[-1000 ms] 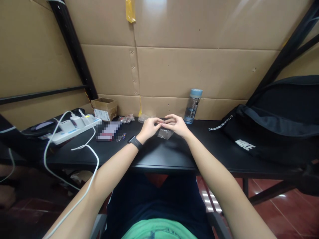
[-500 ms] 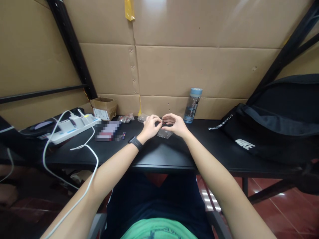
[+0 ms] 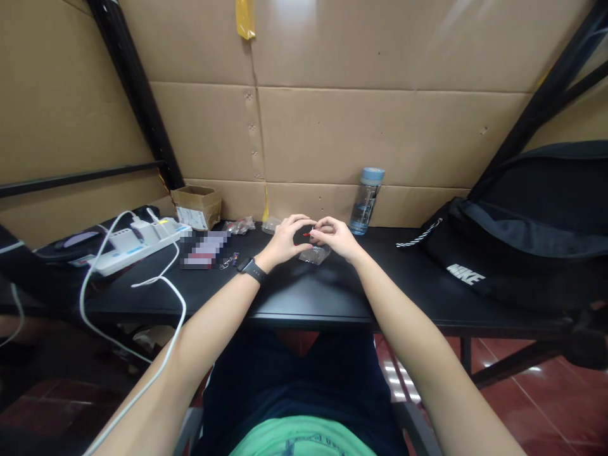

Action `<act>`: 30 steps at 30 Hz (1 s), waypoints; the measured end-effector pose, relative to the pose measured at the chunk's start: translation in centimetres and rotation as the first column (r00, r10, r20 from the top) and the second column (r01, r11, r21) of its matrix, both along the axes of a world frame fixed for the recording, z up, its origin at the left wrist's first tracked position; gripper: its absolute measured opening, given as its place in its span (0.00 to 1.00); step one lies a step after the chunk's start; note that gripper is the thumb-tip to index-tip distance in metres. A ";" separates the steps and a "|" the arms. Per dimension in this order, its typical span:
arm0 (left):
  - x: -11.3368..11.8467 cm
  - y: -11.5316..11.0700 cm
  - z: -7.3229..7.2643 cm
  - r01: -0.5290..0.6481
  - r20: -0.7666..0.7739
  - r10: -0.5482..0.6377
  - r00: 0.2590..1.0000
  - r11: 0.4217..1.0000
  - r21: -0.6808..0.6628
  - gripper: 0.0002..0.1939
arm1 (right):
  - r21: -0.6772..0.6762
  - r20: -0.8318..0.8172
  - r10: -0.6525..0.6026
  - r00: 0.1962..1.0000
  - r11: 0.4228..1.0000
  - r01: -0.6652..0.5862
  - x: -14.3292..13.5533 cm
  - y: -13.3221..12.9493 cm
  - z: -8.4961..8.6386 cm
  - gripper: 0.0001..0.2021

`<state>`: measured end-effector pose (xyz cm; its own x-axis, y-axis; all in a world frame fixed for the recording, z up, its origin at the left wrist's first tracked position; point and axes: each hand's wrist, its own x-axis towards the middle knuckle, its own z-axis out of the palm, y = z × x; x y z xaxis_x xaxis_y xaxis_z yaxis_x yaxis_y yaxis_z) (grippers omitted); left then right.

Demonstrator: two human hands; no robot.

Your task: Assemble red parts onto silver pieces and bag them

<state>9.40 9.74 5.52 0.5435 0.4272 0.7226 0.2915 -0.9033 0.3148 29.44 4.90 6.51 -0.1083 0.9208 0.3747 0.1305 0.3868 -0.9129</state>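
Observation:
My right hand (image 3: 332, 238) has its thumb and fingers pinched on a small red piece (image 3: 307, 234), too small to name more exactly. Facing it, my left hand (image 3: 286, 240) curves in a wide C, thumb and forefinger spread apart; its fingertips come close to those of the right. A speck of red also shows by the left thumb, and I cannot make out what it is. On the black table (image 3: 308, 297) just below the hands lies a small clear plastic bag (image 3: 315, 256).
At left are a power strip (image 3: 137, 250) with white cables, a blurred-out flat item (image 3: 205, 250), a keyring (image 3: 230, 261) and an open cardboard box (image 3: 197, 206). Small plastic packets (image 3: 240, 225) lie behind. A water bottle (image 3: 367, 201) and black backpack (image 3: 522, 234) stand right.
My left thumb and fingers have spread apart, where before they were close together at the right fingertips. My right fingers have closed into a pinch, and the red piece now shows.

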 end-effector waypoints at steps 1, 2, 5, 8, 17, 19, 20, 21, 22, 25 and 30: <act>0.0 0.0 0.0 -0.014 0.001 0.014 1.000 1.000 -0.002 0.27 | -0.002 0.016 0.013 1.000 1.000 -0.013 0.1 0.1 -0.1 0.20; 0.0 0.1 0.0 -0.021 0.010 0.021 1.000 1.000 -0.005 0.26 | 0.001 0.030 0.023 0.999 1.000 -0.023 0.2 0.2 -0.1 0.20; 0.0 0.2 0.0 -0.011 0.059 0.013 0.998 0.999 -0.040 0.25 | 0.064 0.116 0.016 0.993 0.998 -0.024 0.6 0.6 -0.4 0.18; -0.1 0.3 0.0 0.013 0.109 -0.001 0.994 0.994 -0.107 0.25 | 0.213 0.274 -0.069 0.959 0.977 0.010 0.7 0.7 -0.5 0.15; -0.3 0.2 0.0 0.031 0.126 -0.011 0.992 0.988 -0.153 0.26 | 0.411 0.362 -0.262 0.895 0.906 0.099 0.1 0.6 -0.4 0.09; -0.3 0.3 0.1 0.032 0.120 -0.014 0.993 0.987 -0.155 0.26 | 0.404 0.385 -0.277 0.880 0.908 0.108 0.2 0.6 -0.3 0.09; -0.4 0.3 0.1 0.031 0.119 -0.012 0.993 0.987 -0.158 0.26 | 0.397 0.396 -0.281 0.874 0.911 0.113 0.3 0.6 -0.3 0.09; -0.5 0.4 0.2 0.029 0.119 -0.010 0.993 0.986 -0.165 0.26 | 0.390 0.404 -0.285 0.869 0.913 0.118 0.3 0.7 -0.3 0.08; -0.6 0.5 0.2 0.030 0.121 -0.009 0.993 0.984 -0.174 0.25 | 0.386 0.410 -0.288 0.865 0.915 0.122 0.4 0.7 -0.2 0.08; -0.8 0.6 0.3 0.049 0.123 -0.025 0.992 0.979 -0.199 0.26 | 0.389 0.426 -0.284 0.859 0.915 0.109 0.7 0.9 -0.2 0.06; -1.0 0.6 0.3 0.101 0.079 -0.086 0.993 0.971 -0.217 0.26 | 0.405 0.452 -0.264 0.852 0.912 0.068 1.0 1.1 -0.3 0.03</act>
